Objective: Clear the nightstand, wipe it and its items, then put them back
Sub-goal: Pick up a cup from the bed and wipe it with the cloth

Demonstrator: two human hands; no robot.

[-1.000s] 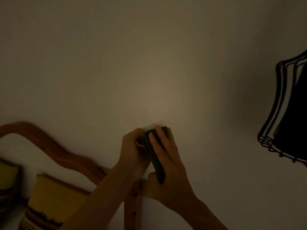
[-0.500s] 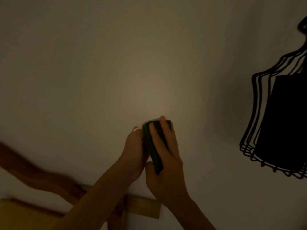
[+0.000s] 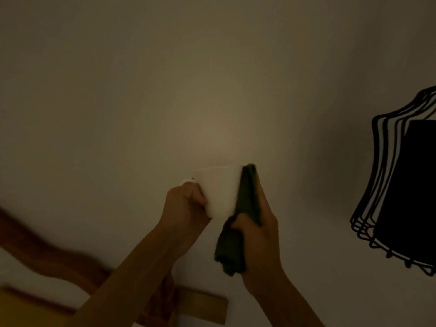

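Head view is dim. At the far left a curved wooden headboard (image 3: 54,260) runs along the pale wall (image 3: 165,79). Next, the left hand (image 3: 186,206) is closed around the side of a white cup (image 3: 220,192), held up before the wall. The right hand (image 3: 257,234) grips a green cloth (image 3: 247,204) pressed flat against the cup. Far right hangs a black wire lamp (image 3: 405,185).

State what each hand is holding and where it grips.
The left hand grips a white cup at its left side. The right hand clutches a dark green cloth, pressing it flat against the cup's right side.
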